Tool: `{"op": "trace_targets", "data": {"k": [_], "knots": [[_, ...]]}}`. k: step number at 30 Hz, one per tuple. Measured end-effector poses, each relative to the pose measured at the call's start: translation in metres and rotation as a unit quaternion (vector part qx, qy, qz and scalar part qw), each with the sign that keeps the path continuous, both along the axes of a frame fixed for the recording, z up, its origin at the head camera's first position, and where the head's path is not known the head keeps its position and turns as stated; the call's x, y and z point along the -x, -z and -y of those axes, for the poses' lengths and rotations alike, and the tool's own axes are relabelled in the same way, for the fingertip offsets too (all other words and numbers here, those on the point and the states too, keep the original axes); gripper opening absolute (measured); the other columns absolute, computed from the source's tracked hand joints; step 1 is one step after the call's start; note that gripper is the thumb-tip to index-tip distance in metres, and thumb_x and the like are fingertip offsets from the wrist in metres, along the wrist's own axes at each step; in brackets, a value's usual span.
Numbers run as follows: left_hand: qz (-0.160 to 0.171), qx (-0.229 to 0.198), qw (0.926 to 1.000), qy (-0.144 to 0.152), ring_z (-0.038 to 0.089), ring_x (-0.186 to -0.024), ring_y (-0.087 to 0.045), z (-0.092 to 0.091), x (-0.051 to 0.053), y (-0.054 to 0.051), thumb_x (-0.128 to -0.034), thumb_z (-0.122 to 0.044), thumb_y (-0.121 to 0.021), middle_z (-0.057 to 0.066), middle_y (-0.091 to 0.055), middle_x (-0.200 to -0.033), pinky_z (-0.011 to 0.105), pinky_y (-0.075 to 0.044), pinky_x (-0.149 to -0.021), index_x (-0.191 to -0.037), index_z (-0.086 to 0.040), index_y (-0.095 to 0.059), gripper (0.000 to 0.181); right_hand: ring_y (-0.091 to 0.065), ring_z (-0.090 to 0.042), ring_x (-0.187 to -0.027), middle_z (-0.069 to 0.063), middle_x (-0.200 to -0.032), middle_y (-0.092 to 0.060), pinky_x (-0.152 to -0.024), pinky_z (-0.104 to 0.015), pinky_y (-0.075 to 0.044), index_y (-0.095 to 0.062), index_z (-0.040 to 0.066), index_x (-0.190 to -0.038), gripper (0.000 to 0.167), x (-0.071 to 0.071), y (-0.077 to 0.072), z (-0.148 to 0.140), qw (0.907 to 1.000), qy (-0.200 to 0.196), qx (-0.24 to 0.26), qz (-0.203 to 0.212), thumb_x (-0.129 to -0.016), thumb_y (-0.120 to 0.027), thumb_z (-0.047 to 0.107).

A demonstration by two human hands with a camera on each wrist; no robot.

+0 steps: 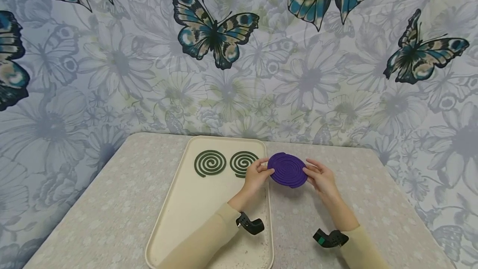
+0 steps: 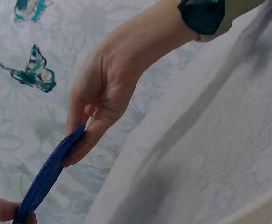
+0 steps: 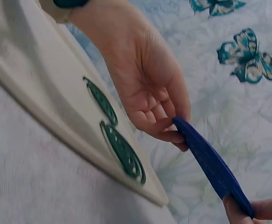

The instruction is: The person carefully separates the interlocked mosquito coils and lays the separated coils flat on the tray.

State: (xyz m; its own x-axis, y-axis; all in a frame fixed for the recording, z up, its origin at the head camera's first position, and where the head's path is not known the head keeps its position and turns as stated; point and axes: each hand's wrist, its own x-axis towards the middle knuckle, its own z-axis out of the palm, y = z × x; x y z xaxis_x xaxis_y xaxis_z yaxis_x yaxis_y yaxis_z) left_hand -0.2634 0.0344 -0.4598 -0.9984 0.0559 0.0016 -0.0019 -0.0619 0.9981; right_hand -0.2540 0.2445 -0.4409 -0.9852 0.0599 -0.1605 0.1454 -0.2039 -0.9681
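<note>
Both hands hold a flat purple spiral coil (image 1: 286, 170) above the table, just right of the tray. My left hand (image 1: 257, 176) pinches its left edge between thumb and fingers, and my right hand (image 1: 322, 177) pinches the right edge. Seen nearly edge-on in the right wrist view, the purple coil (image 3: 211, 161) looks thin and blue. Two dark green spiral coils lie on the tray's far end: the left green coil (image 1: 210, 163) is fully visible, while the right green coil (image 1: 242, 162) is partly hidden by my left hand.
A cream tray (image 1: 194, 223) with a raised rim lies lengthwise on the table under my left forearm. The pale patterned tabletop (image 1: 115, 198) extends to both sides. Behind it hangs a floral backdrop with butterflies (image 1: 214, 32). Each wrist wears a black band (image 1: 251, 224).
</note>
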Motion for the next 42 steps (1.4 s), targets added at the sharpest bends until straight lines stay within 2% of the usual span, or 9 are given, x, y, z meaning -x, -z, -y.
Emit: {"op": "trace_targets", "data": {"k": [3,9,16,21,27,32,35,38,42], "knots": [[-0.016,0.008,0.9998,0.003,0.008,-0.082,-0.063,0.015,0.001,-0.012,-0.0861,-0.007,-0.067,0.021,-0.070,-0.100,0.023,-0.052,-0.075,-0.127,-0.003,-0.058,0.042,-0.065,0.000,-0.073,0.010,-0.081,-0.065,-0.068,-0.012,-0.055,-0.033,-0.002,-0.143,0.055,-0.002,-0.011,0.014,0.9998,-0.010,0.017,-0.002,-0.092,-0.053,-0.007],[-0.029,-0.009,0.9995,0.011,0.004,-0.075,-0.062,0.050,-0.001,-0.034,-0.0857,-0.005,-0.068,0.006,-0.069,-0.088,0.027,-0.055,-0.079,-0.127,-0.003,-0.057,0.043,-0.068,-0.002,-0.072,0.009,-0.079,-0.071,-0.065,-0.016,-0.056,-0.024,-0.004,-0.147,0.064,-0.006,-0.032,0.041,0.9969,-0.071,0.024,-0.023,-0.090,-0.051,-0.011],[-0.035,0.005,0.9993,-0.012,0.006,-0.080,-0.062,0.087,-0.008,-0.053,-0.0835,-0.004,-0.070,0.000,-0.069,-0.087,0.024,-0.052,-0.081,-0.120,-0.005,-0.063,0.037,-0.069,-0.004,-0.074,0.007,-0.082,-0.072,-0.067,-0.017,-0.056,-0.025,-0.006,-0.146,0.060,-0.011,-0.052,0.073,0.9918,-0.100,0.062,-0.049,-0.091,-0.049,-0.011],[-0.040,0.013,0.9987,-0.030,0.008,-0.088,-0.057,0.100,-0.014,-0.063,-0.0846,-0.005,-0.068,-0.002,-0.065,-0.089,0.022,-0.051,-0.082,-0.116,-0.003,-0.065,0.031,-0.068,-0.003,-0.076,0.007,-0.086,-0.072,-0.069,-0.015,-0.056,-0.026,-0.008,-0.145,0.055,-0.016,-0.062,0.090,0.9876,-0.107,0.104,-0.049,-0.094,-0.047,-0.007],[-0.075,0.074,0.9937,-0.037,0.013,-0.091,-0.062,0.102,-0.016,-0.062,-0.0856,-0.007,-0.068,0.008,-0.067,-0.109,0.020,-0.048,-0.074,-0.109,-0.005,-0.068,0.024,-0.064,-0.003,-0.073,0.006,-0.087,-0.067,-0.069,-0.015,-0.054,-0.036,-0.006,-0.137,0.044,-0.022,-0.062,0.100,0.9870,-0.109,0.115,-0.027,-0.095,-0.047,-0.003],[-0.132,0.187,0.9733,0.002,0.029,-0.113,-0.059,0.098,-0.021,-0.056,-0.0884,-0.013,-0.067,0.012,-0.057,-0.133,0.035,-0.053,-0.086,-0.113,-0.012,-0.070,0.025,-0.062,-0.003,-0.076,0.006,-0.090,-0.065,-0.071,-0.015,-0.053,-0.040,-0.003,-0.133,0.038,-0.026,-0.061,0.103,0.9883,-0.097,0.112,-0.036,-0.096,-0.047,0.001],[-0.153,0.212,0.9644,0.037,0.036,-0.125,-0.050,0.093,-0.025,-0.055,-0.0905,-0.018,-0.065,0.018,-0.042,-0.146,0.046,-0.050,-0.096,-0.122,-0.013,-0.065,0.032,-0.063,-0.003,-0.082,0.007,-0.094,-0.065,-0.076,-0.016,-0.053,-0.038,-0.004,-0.133,0.037,-0.028,-0.061,0.105,0.9865,-0.101,0.116,-0.057,-0.098,-0.046,0.007],[-0.150,0.202,0.9662,0.058,0.037,-0.126,-0.049,0.089,-0.029,-0.055,-0.0916,-0.022,-0.064,0.022,-0.031,-0.151,0.047,-0.049,-0.096,-0.130,-0.013,-0.060,0.039,-0.064,-0.004,-0.088,0.007,-0.097,-0.066,-0.082,-0.019,-0.054,-0.038,-0.005,-0.133,0.038,-0.029,-0.060,0.107,0.9834,-0.108,0.111,-0.094,-0.100,-0.045,0.012],[-0.134,0.168,0.9739,0.074,0.036,-0.118,-0.056,0.085,-0.032,-0.056,-0.0924,-0.021,-0.063,0.021,-0.030,-0.152,0.045,-0.052,-0.093,-0.134,-0.015,-0.055,0.043,-0.064,-0.005,-0.096,0.010,-0.104,-0.066,-0.088,-0.022,-0.053,-0.037,-0.010,-0.135,0.042,-0.031,-0.056,0.113,0.9772,-0.127,0.072,-0.154,-0.101,-0.044,0.014]]}}
